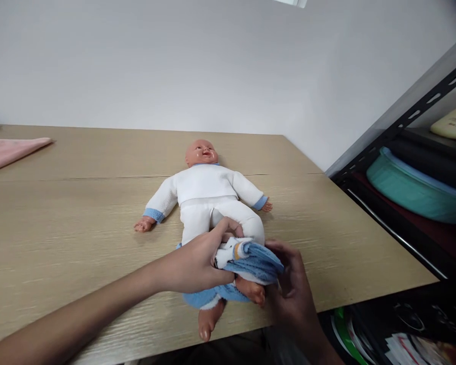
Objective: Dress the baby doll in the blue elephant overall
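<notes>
A baby doll (207, 182) in a white top with blue cuffs lies on its back, its head toward the wall and its feet toward me. Blue and white doll trousers (256, 261) are bunched around its lower legs, and both bare feet stick out below. My left hand (207, 256) grips the bunched cloth from the left, thumb below and fingers above, by the doll's leg on the right. On the other side my right hand (292, 284) curls around the cloth's right edge; its fingertips are partly hidden behind the fabric.
The doll rests on a wooden table (79, 218) against a white wall. A pink cloth (15, 152) lies at the far left. To the right stands a black shelf rack (395, 132) with a teal basin (418, 187). Below the table edge are papers (414, 350).
</notes>
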A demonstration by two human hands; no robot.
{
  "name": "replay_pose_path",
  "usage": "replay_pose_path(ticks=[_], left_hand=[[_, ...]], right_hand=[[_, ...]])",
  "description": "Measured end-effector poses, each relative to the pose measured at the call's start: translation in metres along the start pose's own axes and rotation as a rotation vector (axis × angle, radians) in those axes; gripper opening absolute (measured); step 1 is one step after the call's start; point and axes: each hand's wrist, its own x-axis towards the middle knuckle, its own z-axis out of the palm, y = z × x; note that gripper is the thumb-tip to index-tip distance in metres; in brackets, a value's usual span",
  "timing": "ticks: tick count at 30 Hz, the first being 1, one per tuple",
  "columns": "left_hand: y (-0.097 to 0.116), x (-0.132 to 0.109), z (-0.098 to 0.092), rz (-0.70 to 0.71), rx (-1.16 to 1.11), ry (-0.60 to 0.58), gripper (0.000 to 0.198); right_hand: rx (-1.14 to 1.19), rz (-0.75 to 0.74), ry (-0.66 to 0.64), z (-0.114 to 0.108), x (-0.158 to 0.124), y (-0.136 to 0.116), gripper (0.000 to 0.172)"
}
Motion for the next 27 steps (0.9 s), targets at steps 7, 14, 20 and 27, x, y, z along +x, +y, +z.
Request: replay_pose_path(ticks=[7, 14, 20, 27], left_hand=[[-0.003, 0.002, -0.001, 0.132, 0.268, 0.08, 0.019], [0.0, 0.004, -0.009, 0.028, 0.051, 0.011, 0.032], [0.006, 0.004, -0.011, 0.047, 0.06, -0.004, 0.037], [0.002, -0.034, 0.002, -0.071, 0.346, 0.246, 0.037]], right_hand=[[-0.162, -0.035, -0.358, -0.037, 0.039, -0.015, 0.019], [-0.029, 0.248, -0.72, -0.053, 0.092, -0.017, 0.035], [0.047, 0.222, -0.831, -0.052, 0.115, -0.009, 0.059], [-0.084, -0.09, -0.517, -0.04, 0.118, -0.003, 0.042]])
